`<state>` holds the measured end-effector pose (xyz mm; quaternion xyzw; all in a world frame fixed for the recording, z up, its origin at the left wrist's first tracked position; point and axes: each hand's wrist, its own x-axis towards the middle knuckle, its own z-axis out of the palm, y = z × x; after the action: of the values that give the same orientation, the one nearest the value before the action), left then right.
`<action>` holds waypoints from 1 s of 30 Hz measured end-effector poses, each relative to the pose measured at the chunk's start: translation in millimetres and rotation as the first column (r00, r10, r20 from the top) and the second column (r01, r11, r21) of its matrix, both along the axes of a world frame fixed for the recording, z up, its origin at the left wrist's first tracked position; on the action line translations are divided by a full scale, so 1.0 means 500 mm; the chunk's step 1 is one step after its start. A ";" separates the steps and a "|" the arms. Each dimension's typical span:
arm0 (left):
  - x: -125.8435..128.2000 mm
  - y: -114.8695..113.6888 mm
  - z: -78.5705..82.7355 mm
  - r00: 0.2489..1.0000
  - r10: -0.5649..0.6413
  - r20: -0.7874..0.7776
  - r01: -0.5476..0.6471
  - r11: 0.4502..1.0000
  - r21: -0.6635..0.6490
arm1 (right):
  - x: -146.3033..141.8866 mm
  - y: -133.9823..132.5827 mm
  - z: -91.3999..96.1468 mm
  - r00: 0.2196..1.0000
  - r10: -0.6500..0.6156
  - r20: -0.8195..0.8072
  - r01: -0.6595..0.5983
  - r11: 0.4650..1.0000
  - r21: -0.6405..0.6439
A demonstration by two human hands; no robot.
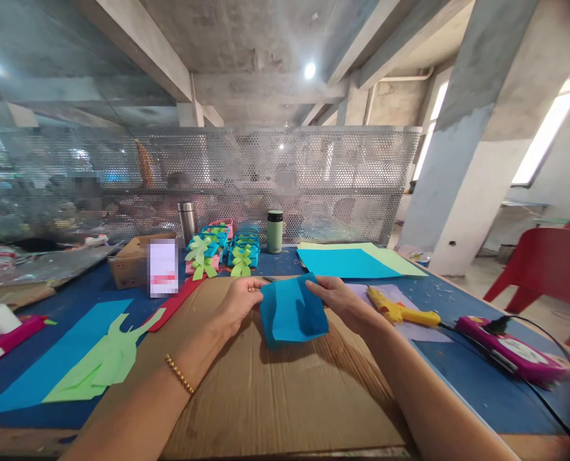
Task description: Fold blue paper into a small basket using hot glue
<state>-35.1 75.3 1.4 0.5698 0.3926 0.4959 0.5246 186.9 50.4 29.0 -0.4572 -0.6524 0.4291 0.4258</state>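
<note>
My left hand [244,299] pinches the upper left edge of a folded blue sheet [292,315], which looks like felt or craft paper. On the opposite side, my right hand [330,296] grips its upper right edge. The sheet hangs between both hands, just above a brown cardboard board [246,390], with its lower edge toward me. A fold runs down its left part. To the left lie light green cut pieces [97,362] on a long blue strip [59,358].
Blue and pink baskets with green bows [241,259] stand at the back beside a green flask [275,232] and a steel flask [187,221]. At right are a yellow glue gun [402,312], a magenta power strip [510,349] with cables, and flat blue sheets [347,262]. A cardboard box [128,259] sits left.
</note>
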 end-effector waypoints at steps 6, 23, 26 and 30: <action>-0.001 0.003 -0.003 0.995 -0.007 0.095 0.008 1.000 -0.005 | 0.012 0.001 0.010 0.990 0.015 -0.144 -0.023 0.998 -0.057; 0.023 -0.025 0.000 0.993 -0.064 0.096 0.066 0.998 -0.021 | 0.011 0.036 -0.021 0.984 -0.143 -0.102 0.139 0.989 -0.041; 0.023 -0.032 0.008 0.995 -0.089 0.051 0.090 0.996 -0.017 | 0.006 0.036 -0.024 0.990 -0.131 -0.049 0.132 0.991 0.023; 0.021 -0.040 0.019 0.995 -0.097 0.032 0.098 0.995 -0.032 | -0.004 0.029 -0.022 0.998 -0.068 0.017 0.066 0.993 0.096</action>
<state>-24.8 55.5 11.1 0.5718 0.3648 0.4717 0.5634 184.8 64.7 17.8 -0.4623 -0.6608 0.3783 0.4544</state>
